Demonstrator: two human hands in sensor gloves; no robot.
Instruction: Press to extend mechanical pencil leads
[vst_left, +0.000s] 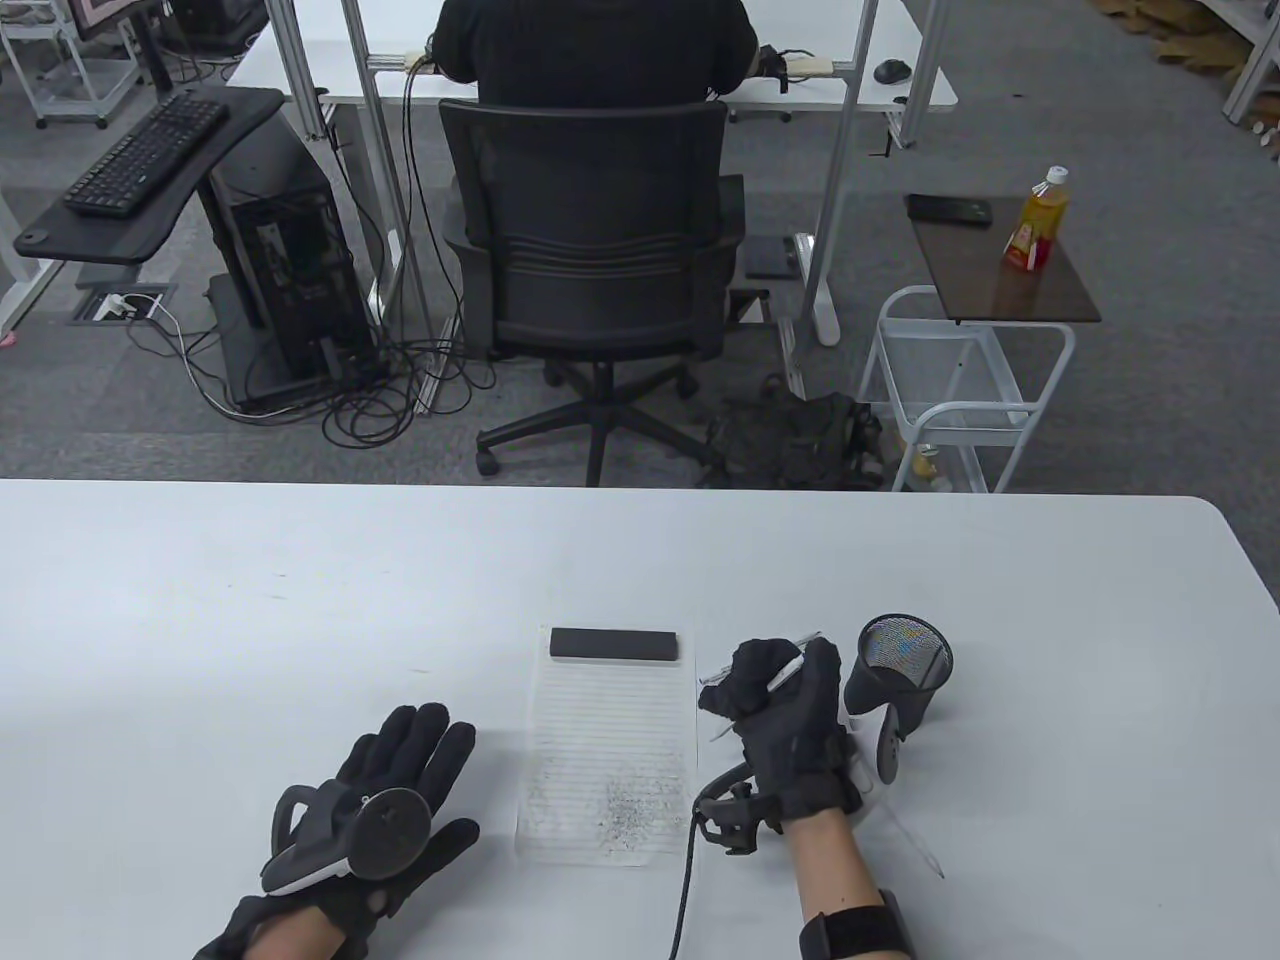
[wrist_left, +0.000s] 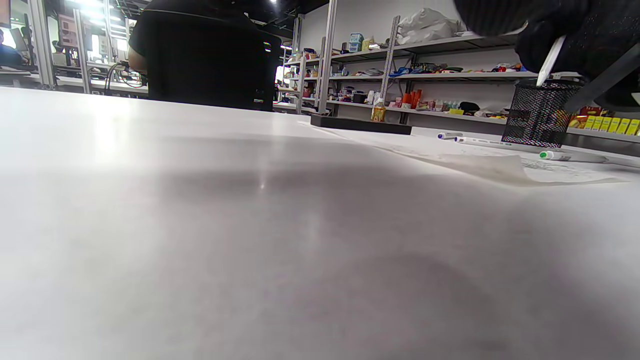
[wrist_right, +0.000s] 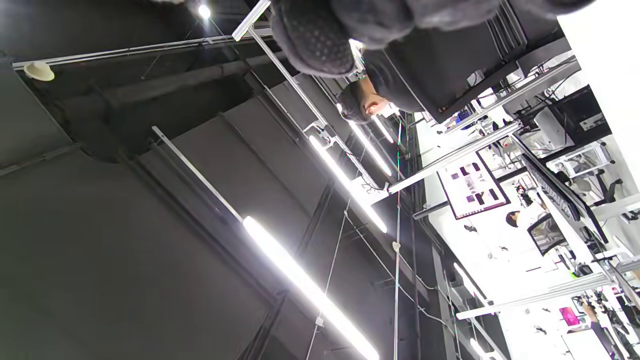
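1. One white table (vst_left: 300, 600) takes up the lower half of the table view, and everything the task needs rests on it
2. Lined paper (vst_left: 610, 740) lies at the middle of the table, grey pencil marks clustered at its near end; a flat black bar (vst_left: 613, 643) sits across its far edge
3. Left hand (vst_left: 385, 790) lies palm down on the table, left of the paper, fingers straight and spread, holding nothing
4. Right hand (vst_left: 785, 705) is raised just right of the paper, its fingers curled round a white mechanical pencil (vst_left: 783, 675) that slants across the knuckles; where the thumb sits on the pencil I cannot tell
5. Black mesh pen cup (vst_left: 900, 665) stands just right of that hand, close to its fingers
6. Several more pencils (wrist_left: 492, 142) lie flat on the table near the cup and paper in the left wrist view, one with a green tip (wrist_left: 547, 155)
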